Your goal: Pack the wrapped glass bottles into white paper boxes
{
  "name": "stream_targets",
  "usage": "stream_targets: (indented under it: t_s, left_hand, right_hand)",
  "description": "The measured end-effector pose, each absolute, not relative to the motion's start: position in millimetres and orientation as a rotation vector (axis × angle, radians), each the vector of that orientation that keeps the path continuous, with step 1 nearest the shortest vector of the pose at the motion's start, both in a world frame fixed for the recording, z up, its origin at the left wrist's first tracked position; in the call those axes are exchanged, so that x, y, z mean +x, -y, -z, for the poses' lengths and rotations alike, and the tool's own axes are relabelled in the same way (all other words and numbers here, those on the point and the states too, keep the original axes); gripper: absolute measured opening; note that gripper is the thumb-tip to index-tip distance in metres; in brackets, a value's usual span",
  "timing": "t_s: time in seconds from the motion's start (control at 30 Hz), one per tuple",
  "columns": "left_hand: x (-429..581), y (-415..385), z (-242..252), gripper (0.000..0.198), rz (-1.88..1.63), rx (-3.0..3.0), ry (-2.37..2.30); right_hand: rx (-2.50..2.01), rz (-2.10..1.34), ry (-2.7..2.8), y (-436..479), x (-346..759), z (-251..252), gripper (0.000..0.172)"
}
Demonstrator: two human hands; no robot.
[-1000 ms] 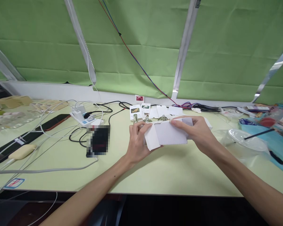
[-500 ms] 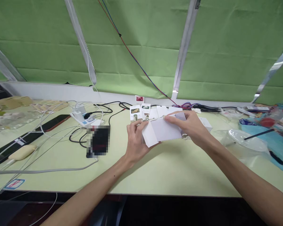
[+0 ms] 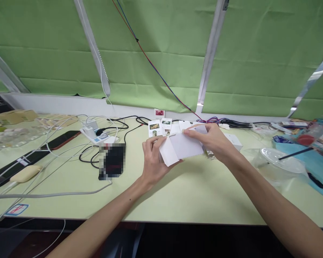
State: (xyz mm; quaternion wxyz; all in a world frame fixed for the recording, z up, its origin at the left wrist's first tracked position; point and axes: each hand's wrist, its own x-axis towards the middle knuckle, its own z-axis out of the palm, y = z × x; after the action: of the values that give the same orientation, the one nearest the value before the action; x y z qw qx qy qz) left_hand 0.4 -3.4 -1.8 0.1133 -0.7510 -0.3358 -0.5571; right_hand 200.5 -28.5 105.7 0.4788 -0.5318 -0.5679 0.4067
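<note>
A: Fingers?
B: Left hand (image 3: 152,157) fingers (image 3: 150,140) closed on the white carton (image 3: 181,148), left end, flap hanging open. Right hand (image 3: 212,141) fingers (image 3: 192,132) pinch its top edge.
A: Carton's position?
B: Held between both hands, just above the desk (image 3: 199,193), centre. Picture cards (image 3: 154,128) behind it; black phone (image 3: 111,161) and cables (image 3: 70,150) to the left.

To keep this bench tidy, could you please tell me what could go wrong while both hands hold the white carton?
The left hand and right hand pinch the white carton; its open end flap might crease. The picture cards standing just behind it could be knocked over.
</note>
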Motion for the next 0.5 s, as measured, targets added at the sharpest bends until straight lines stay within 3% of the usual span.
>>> stream_targets:
  t_s: [0.5]
  left_hand:
    - [1.8,2.7,2.7,0.089,1.63,-2.23,1.005]
  right_hand:
    - [-1.16,-1.062,1.457,20.8,212.2,-84.6,0.06]
